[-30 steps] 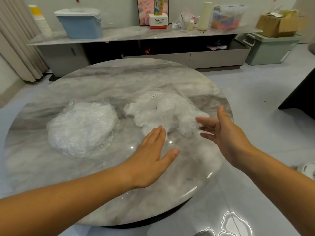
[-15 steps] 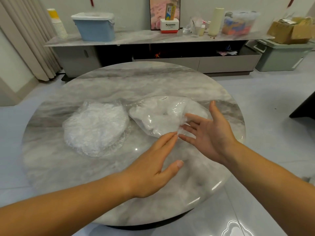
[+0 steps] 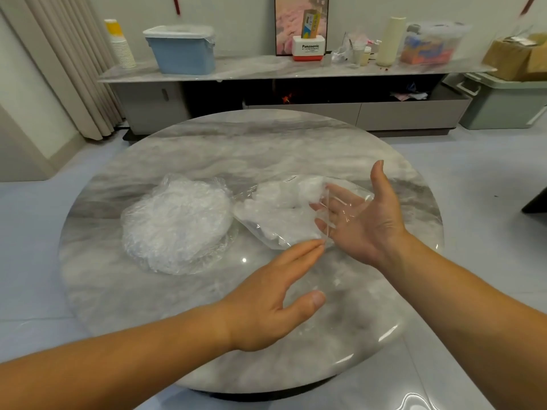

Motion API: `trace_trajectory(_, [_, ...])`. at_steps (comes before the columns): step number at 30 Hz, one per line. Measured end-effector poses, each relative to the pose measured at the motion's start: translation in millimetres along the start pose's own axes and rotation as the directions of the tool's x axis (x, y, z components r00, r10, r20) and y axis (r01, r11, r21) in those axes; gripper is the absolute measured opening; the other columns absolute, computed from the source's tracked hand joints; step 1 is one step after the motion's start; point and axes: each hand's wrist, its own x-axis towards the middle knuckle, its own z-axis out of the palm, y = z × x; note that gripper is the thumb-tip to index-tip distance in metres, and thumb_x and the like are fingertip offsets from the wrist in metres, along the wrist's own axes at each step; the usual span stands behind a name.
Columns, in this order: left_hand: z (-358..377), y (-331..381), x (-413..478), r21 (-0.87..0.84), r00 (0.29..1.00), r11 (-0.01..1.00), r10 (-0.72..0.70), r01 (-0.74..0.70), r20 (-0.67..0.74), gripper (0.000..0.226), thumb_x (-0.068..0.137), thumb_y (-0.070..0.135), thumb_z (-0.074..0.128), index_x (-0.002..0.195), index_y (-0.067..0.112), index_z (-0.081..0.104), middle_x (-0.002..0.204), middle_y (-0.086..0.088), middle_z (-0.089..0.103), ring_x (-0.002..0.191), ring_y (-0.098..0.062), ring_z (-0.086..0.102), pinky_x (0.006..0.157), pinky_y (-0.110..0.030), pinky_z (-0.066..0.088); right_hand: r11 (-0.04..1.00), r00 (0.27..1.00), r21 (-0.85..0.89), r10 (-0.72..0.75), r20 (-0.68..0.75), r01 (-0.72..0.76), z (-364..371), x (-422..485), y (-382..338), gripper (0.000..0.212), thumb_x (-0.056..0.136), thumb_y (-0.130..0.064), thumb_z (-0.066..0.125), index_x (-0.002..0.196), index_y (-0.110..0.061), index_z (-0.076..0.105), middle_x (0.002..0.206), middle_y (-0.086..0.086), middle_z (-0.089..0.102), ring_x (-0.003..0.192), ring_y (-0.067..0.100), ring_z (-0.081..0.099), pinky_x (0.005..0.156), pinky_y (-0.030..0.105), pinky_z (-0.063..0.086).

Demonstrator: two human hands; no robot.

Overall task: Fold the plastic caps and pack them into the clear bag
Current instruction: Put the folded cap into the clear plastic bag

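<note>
A heap of crinkled clear plastic caps (image 3: 177, 224) lies on the left half of the round marble table (image 3: 207, 149). To its right lies the clear bag (image 3: 275, 211), stuffed with white folded caps. My right hand (image 3: 364, 220) is palm up with straight fingers slid under the bag's open clear end, thumb pointing up. My left hand (image 3: 275, 300) hovers nearer to me, fingers straight, its fingertips at the bag's near corner.
Behind the table stands a low marble-topped cabinet (image 3: 266, 69) with a blue bin (image 3: 183, 51), stacked paper cups (image 3: 120, 45), a Panasonic box (image 3: 307, 48) and a clear storage box (image 3: 432, 42). A green crate (image 3: 503, 102) sits on the floor at the right.
My right hand has moved left and slid under the bag's open end, turning palm up. My left hand has followed toward the bag's near corner. The camera view has shifted.
</note>
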Motion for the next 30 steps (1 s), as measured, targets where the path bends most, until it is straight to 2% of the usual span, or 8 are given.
trace_trajectory(6, [-1,-8,-5,0.016,0.998,0.999,-0.038,0.038,0.042,0.079,0.093,0.066,0.03,0.16,0.028,0.012,0.164,0.025,0.003,0.146,0.014,-0.002,0.117,-0.008,0.005,0.997,0.998,0.078,0.024,-0.065,-0.019,4,7,10,0.09,0.081,-0.082,0.053,0.125,-0.005,0.065,0.126,0.016,0.068,0.107,0.032,0.064,0.089,0.038,0.048])
trace_trajectory(10, [-3,-11,-3,0.032,0.998,0.998,-0.046,0.045,0.048,0.079,0.092,0.068,0.029,0.16,0.031,0.011,0.163,0.028,0.0,0.145,0.016,-0.004,0.116,-0.007,0.004,0.984,0.978,0.17,-0.012,-0.206,0.048,6,1,13,0.07,0.088,-0.063,0.064,0.124,-0.002,0.063,0.133,0.024,0.054,0.114,0.038,0.065,0.081,0.04,0.058])
trace_trajectory(14, [-3,-13,-2,0.033,0.997,0.998,-0.049,0.047,0.055,0.079,0.092,0.07,0.029,0.16,0.033,0.011,0.163,0.029,0.0,0.145,0.016,-0.005,0.118,-0.011,0.005,0.974,0.956,0.199,-0.05,-0.288,0.111,10,-9,13,0.062,0.092,-0.054,0.065,0.124,-0.001,0.058,0.129,0.023,0.049,0.115,0.045,0.062,0.084,0.046,0.061])
trace_trajectory(17, [-2,-12,-1,0.03,0.996,0.999,-0.047,0.045,0.07,0.079,0.092,0.069,0.029,0.159,0.034,0.01,0.163,0.029,-0.001,0.145,0.016,-0.005,0.119,-0.013,0.005,0.97,0.97,0.219,-0.05,-0.237,0.103,10,-7,13,0.074,0.09,-0.062,0.062,0.127,0.001,0.056,0.126,0.021,0.062,0.117,0.037,0.063,0.096,0.054,0.056])
trace_trajectory(19, [-3,-12,0,0.028,0.997,0.999,-0.042,0.04,0.07,0.079,0.092,0.069,0.029,0.16,0.033,0.011,0.163,0.028,0.0,0.145,0.016,-0.004,0.119,-0.011,0.005,0.976,0.983,0.206,-0.039,-0.182,0.076,9,-2,13,0.086,0.088,-0.073,0.054,0.13,0.002,0.057,0.121,0.017,0.071,0.121,0.031,0.062,0.107,0.052,0.047])
trace_trajectory(21, [-3,-13,0,0.026,0.997,0.999,-0.043,0.042,0.071,0.079,0.092,0.069,0.03,0.16,0.033,0.01,0.163,0.029,0.0,0.145,0.016,-0.004,0.117,-0.009,0.004,0.982,0.992,0.181,-0.025,-0.123,0.047,7,5,12,0.096,0.086,-0.08,0.046,0.135,0.002,0.055,0.127,0.016,0.069,0.129,0.028,0.055,0.115,0.048,0.038])
trace_trajectory(24, [-4,-16,-1,0.032,0.996,0.999,-0.047,0.044,0.081,0.08,0.092,0.068,0.031,0.16,0.032,0.01,0.164,0.028,-0.001,0.145,0.016,-0.005,0.116,-0.007,0.003,0.989,0.997,0.15,-0.009,-0.071,0.019,10,11,12,0.1,0.085,-0.082,0.043,0.139,0.001,0.052,0.137,0.015,0.062,0.128,0.027,0.055,0.108,0.041,0.04])
trace_trajectory(30, [-5,-21,-1,0.058,0.995,0.997,-0.059,0.054,0.079,0.081,0.091,0.069,0.03,0.16,0.032,0.01,0.164,0.028,-0.001,0.144,0.017,-0.006,0.115,-0.005,0.001,0.991,0.992,0.125,-0.034,-0.122,0.049,7,5,10,0.073,0.091,-0.066,0.056,0.132,-0.005,0.057,0.128,0.022,0.066,0.114,0.034,0.068,0.093,0.046,0.055])
